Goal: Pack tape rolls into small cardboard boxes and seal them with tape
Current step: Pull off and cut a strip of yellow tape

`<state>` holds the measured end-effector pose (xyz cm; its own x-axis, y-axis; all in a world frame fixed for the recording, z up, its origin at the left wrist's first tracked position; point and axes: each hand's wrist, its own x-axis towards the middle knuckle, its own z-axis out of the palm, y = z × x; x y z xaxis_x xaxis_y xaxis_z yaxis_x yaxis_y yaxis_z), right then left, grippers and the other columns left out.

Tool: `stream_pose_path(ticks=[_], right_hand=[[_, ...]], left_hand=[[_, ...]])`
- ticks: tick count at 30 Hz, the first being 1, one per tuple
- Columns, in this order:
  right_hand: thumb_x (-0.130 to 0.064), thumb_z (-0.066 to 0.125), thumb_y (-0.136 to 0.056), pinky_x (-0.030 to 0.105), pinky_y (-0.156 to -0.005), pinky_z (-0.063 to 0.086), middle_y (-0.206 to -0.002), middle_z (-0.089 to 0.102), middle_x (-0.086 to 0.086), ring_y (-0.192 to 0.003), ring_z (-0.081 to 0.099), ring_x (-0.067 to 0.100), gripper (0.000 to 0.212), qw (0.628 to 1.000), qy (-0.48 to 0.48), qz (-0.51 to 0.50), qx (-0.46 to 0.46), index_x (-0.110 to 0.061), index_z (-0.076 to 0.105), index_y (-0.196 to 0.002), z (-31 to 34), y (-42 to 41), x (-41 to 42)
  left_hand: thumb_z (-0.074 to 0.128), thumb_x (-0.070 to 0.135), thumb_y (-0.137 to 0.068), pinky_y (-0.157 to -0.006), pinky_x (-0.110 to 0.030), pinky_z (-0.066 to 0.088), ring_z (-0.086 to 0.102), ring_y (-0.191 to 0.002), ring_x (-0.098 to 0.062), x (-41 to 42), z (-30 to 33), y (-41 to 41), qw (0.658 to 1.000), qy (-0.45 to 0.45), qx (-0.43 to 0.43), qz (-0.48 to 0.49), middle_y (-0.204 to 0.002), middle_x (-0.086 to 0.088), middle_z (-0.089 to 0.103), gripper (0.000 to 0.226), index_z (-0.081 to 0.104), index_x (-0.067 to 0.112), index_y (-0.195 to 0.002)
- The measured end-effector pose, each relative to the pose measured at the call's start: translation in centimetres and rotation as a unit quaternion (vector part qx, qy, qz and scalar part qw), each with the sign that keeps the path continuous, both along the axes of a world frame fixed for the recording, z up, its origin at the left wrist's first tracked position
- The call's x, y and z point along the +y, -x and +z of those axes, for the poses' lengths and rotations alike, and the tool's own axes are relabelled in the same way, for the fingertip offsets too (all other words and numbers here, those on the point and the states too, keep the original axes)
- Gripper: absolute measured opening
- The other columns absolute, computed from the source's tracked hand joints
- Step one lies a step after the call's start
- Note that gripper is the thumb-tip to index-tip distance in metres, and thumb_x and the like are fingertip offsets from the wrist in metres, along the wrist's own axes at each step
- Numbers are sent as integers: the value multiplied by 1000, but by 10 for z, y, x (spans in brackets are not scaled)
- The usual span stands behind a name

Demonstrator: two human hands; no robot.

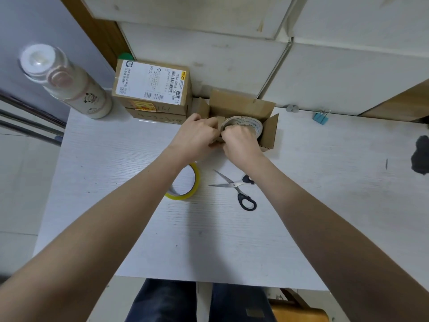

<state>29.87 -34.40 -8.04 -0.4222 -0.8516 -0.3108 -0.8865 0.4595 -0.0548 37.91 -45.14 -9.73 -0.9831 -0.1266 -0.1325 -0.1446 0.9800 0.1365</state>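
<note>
A small open cardboard box (241, 104) stands at the back of the white table (209, 240), its flaps spread. A white printed tape roll (246, 123) sits upright in the box's opening. My right hand (240, 141) grips the roll's near edge with curled fingers. My left hand (197, 135) holds the box's left front side, fingers curled against the cardboard. The box's front wall is hidden behind both hands.
A yellow-edged clear tape roll (185, 182) lies by my left forearm, open scissors (239, 188) beside it. Two stacked labelled boxes (152, 89) and a white bottle (69, 80) stand at back left. A blue binder clip (321, 117) lies at back right.
</note>
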Motion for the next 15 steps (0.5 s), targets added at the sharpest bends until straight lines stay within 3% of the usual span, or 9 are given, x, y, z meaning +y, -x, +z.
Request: stream_pose_path(ticks=[8,11,15], right_hand=[[3,48,-89,35,-71,35,-111,59,16,-106,53,32,22,1000,24,3,-5,0,62,-105,-5,-2,6],[2,50,-89,32,-70,31,-109,61,15,-105,54,30,21,1000,25,5,-1,-2,62,-106,-5,-3,5],[-2,50,-89,34,-75,37,-111,61,15,-105,55,31,21,1000,30,-11,-2,-2,61,-107,-4,-5,5]], left_hand=[[47,9,-92,-78,-26,21,56,-91,-22,6,-3,4,998,54,-33,28,-98,-1,60,16,62,15,-96],[48,9,-91,-76,-26,19,57,-89,-21,9,-1,4,998,53,-29,33,-98,1,61,16,62,15,-94],[50,13,-93,-86,-28,23,54,-103,-21,13,0,1,998,51,-27,41,-109,1,60,16,60,17,-106]])
